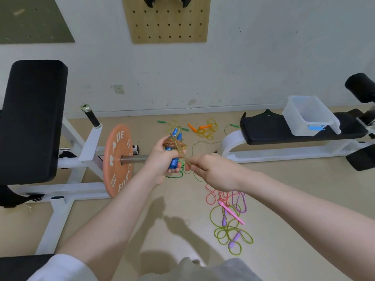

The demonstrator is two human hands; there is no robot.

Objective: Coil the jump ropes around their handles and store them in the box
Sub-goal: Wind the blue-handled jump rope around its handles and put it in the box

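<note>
One rope is partly wound, and none shows in the box yet, so I judge the job barely begun. Left of the hands stands a round, matte orange weight plate (117,161) on a steel bar. The left hand (160,159) is closed in a fist around a pair of glossy blue handles (174,151), held upright together, with several turns of the speckled yellow-brown cord (179,148) bunched about their upper half. The right hand (211,171), just beside it, pinches the free end of that cord between thumb and fingers, pulling it taut for what looks like a further turn. Beyond the hands, loose ropes with green handles (162,122) and orange handles (199,127) lie tangled on the smooth tan floor. Below the right hand sprawls a heap of thin pink and lime loops with slim pink handles (231,212) and purple handles (235,239), all uncoiled. Far right of the hands, the translucent plastic box (298,118) sits on a padded black bench (267,130); its visible inside appears empty.
</note>
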